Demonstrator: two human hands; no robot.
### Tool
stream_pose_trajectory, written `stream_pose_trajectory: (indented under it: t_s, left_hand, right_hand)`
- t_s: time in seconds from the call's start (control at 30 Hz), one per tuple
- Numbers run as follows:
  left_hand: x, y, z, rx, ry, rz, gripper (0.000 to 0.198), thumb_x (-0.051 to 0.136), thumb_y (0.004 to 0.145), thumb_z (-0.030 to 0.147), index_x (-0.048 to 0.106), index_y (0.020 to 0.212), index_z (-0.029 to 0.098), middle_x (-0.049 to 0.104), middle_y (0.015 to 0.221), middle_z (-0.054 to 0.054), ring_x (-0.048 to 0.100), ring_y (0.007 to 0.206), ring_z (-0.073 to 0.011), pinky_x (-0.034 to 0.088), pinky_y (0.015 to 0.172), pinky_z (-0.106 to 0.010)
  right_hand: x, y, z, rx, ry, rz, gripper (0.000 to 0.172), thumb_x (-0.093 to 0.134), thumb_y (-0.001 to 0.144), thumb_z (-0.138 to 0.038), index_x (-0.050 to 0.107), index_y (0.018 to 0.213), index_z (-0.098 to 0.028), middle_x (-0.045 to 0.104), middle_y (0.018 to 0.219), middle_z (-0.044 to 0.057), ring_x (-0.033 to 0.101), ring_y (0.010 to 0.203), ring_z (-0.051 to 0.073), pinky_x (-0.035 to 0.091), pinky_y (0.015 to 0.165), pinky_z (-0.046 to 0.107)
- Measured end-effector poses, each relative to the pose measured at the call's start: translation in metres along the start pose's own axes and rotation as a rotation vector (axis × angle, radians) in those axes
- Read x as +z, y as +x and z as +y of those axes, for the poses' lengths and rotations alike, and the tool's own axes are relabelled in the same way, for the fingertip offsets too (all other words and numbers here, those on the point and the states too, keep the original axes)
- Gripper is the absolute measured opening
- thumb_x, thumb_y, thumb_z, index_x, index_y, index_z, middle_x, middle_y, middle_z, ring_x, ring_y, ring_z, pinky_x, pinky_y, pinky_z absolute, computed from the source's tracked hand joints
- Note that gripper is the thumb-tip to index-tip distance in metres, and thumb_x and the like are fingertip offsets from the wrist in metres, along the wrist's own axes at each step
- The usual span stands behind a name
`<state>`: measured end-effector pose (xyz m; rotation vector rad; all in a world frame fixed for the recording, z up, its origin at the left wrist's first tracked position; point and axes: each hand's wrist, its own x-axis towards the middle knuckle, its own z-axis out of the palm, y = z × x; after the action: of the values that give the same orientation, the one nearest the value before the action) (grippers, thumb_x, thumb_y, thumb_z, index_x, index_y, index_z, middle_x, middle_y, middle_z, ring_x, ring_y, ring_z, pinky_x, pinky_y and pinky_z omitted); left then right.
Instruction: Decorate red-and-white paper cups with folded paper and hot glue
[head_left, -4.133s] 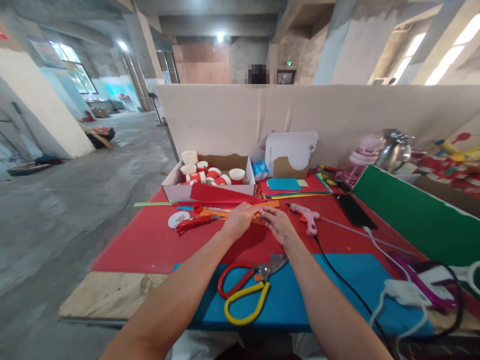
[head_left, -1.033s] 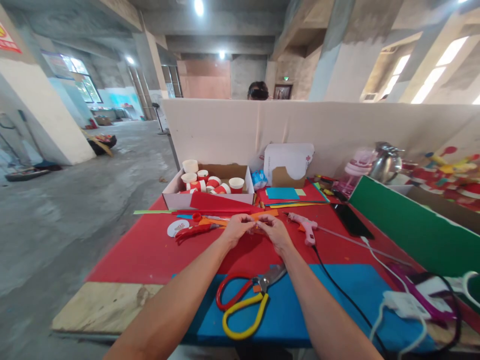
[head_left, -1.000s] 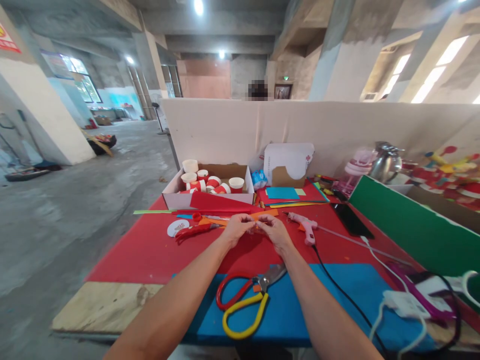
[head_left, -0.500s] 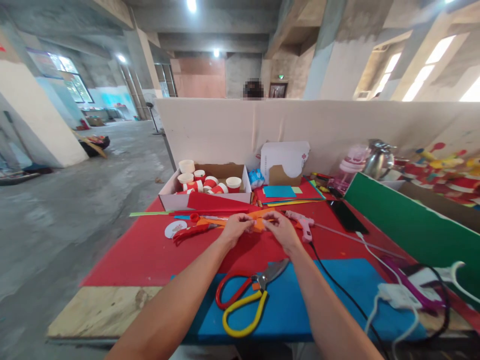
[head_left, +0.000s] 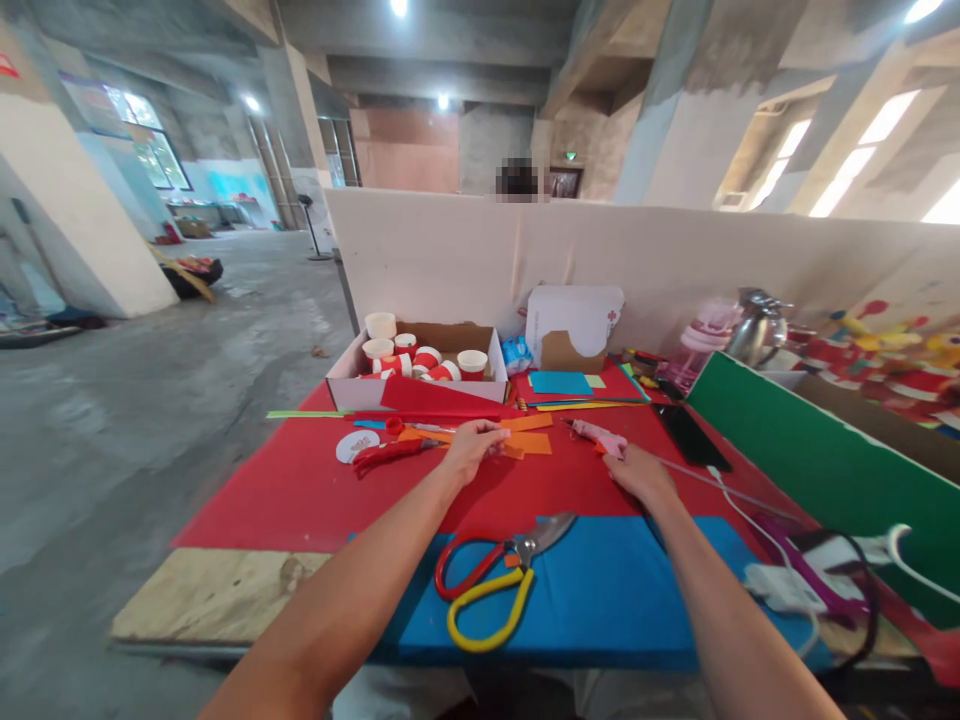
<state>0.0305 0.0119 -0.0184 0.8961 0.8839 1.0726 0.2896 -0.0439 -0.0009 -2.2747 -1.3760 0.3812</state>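
My left hand (head_left: pixel 474 450) pinches an orange paper strip (head_left: pixel 534 443) over the red table cover, fingers closed on its left end. Another orange strip (head_left: pixel 531 422) lies just behind it. On the right, my right hand (head_left: pixel 636 470) is closed around the handle of a pink hot glue gun (head_left: pixel 600 437), whose nozzle points left toward the paper. Closer to me, large scissors (head_left: pixel 517 550) with one red and one yellow handle lie partly open on a blue sheet (head_left: pixel 600 600). Red-handled pliers (head_left: pixel 390 453) rest left of my left hand, beside a round white disc (head_left: pixel 358 447).
Behind the hands stands a white box (head_left: pixel 420 395) of red and white paper cups. Coloured paper (head_left: pixel 561 383) and a black phone (head_left: pixel 691 437) lie further right. A green-sided box (head_left: pixel 817 480), white cables and a power strip (head_left: pixel 787 588) line the right side.
My right hand has left the orange paper, moved right and taken hold of the glue gun. My left hand keeps the orange strip. The camera view has shifted slightly.
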Motion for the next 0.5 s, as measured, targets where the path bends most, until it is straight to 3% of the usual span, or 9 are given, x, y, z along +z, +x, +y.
stream_pose_trajectory:
  t_s: [0.13, 0.2, 0.3, 0.33, 0.4, 0.5]
  left_hand:
    - [0.0, 0.001, -0.001, -0.016, -0.047, 0.011, 0.031, 0.083, 0.049, 0.021, 0.059, 0.064, 0.011, 0.058, 0.052, 0.002, 0.053, 0.046, -0.0065, 0.042, 0.05, -0.02]
    - [0.0, 0.002, -0.002, -0.015, -0.063, 0.006, 0.032, 0.085, 0.048, 0.021, 0.059, 0.063, 0.01, 0.058, 0.053, 0.002, 0.053, 0.047, -0.0063, 0.043, 0.051, -0.02]
    - [-0.001, 0.004, -0.004, 0.004, -0.073, -0.014, 0.033, 0.085, 0.046, 0.022, 0.058, 0.062, 0.011, 0.057, 0.053, 0.002, 0.052, 0.046, -0.0059, 0.042, 0.05, -0.02]
    - [-0.001, 0.004, -0.004, 0.008, -0.071, -0.019, 0.034, 0.085, 0.047, 0.023, 0.058, 0.062, 0.011, 0.057, 0.052, 0.002, 0.051, 0.046, -0.0058, 0.041, 0.049, -0.02]
    - [-0.002, 0.005, -0.005, 0.004, -0.06, -0.027, 0.033, 0.085, 0.047, 0.023, 0.058, 0.062, 0.011, 0.058, 0.053, 0.002, 0.052, 0.045, -0.0061, 0.039, 0.047, -0.019]
    - [-0.004, 0.006, -0.004, -0.01, -0.061, -0.014, 0.03, 0.083, 0.049, 0.02, 0.057, 0.062, 0.011, 0.058, 0.053, 0.002, 0.053, 0.046, -0.0068, 0.04, 0.047, -0.019]
  right_hand:
    - [-0.008, -0.015, -0.006, 0.23, 0.78, -0.103, 0.011, 0.059, 0.07, -0.029, 0.056, 0.065, -0.019, 0.063, 0.055, 0.005, 0.06, 0.048, 0.017, 0.05, 0.048, 0.028]
    - [-0.014, -0.024, -0.014, 0.268, 1.125, -0.177, 0.005, 0.058, 0.07, -0.022, 0.058, 0.073, -0.018, 0.063, 0.058, 0.002, 0.059, 0.049, 0.013, 0.052, 0.049, 0.023]
    - [-0.019, -0.036, -0.032, 0.239, 1.458, -0.384, 0.01, 0.053, 0.077, -0.025, 0.057, 0.072, -0.017, 0.049, 0.047, -0.004, 0.05, 0.04, 0.006, 0.053, 0.052, 0.018]
    - [-0.019, -0.04, -0.039, 0.217, 1.49, -0.442, 0.012, 0.054, 0.077, -0.025, 0.055, 0.069, -0.018, 0.045, 0.045, -0.005, 0.045, 0.037, 0.005, 0.051, 0.048, 0.016]
    - [-0.013, -0.049, -0.051, 0.174, 1.411, -0.491, 0.014, 0.058, 0.076, -0.029, 0.054, 0.07, -0.018, 0.051, 0.05, -0.004, 0.044, 0.036, 0.005, 0.047, 0.04, 0.017]
    - [0.004, -0.064, -0.06, -0.044, 1.171, -0.382, 0.026, 0.064, 0.073, -0.041, 0.053, 0.081, -0.018, 0.052, 0.048, -0.005, 0.045, 0.037, 0.008, 0.038, 0.033, 0.018]
